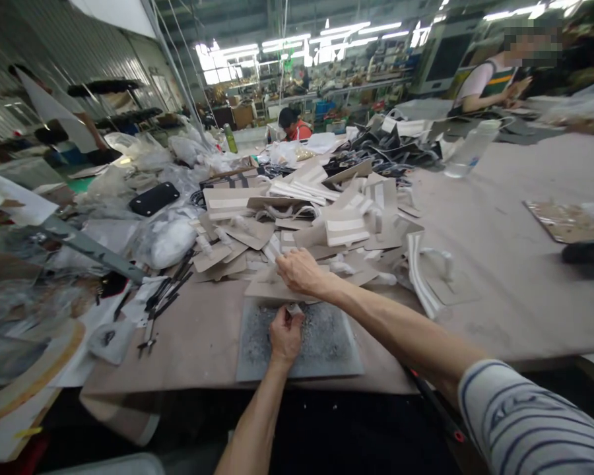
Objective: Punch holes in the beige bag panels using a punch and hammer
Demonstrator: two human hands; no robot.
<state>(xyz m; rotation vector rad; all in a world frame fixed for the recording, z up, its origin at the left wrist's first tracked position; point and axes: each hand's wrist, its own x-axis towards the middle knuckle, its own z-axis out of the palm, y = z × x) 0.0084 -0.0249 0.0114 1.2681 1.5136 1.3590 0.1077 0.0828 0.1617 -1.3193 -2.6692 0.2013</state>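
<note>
My left hand (286, 336) is over a worn grey board (327, 349) at the table's front edge, thumb and fingers pinched on a small pale piece (294, 309). Farther forward, my right hand (301, 270) is closed above a flat beige panel (264, 288) that lies along the board's far edge. Whatever sits inside the right fingers is hidden. Past both hands spreads a heap of beige panels (346, 229) with white strips and padded handles. Dark specks litter the grey board.
To the left, a metal bar (94, 251) slants over plastic bags (171, 241) and dark strips (165, 297). A clear bottle (470, 152) stands at the right beyond the heap, near dark pieces (391, 145). One person (490, 82) sits at the far right; another (297, 128) is behind the heap.
</note>
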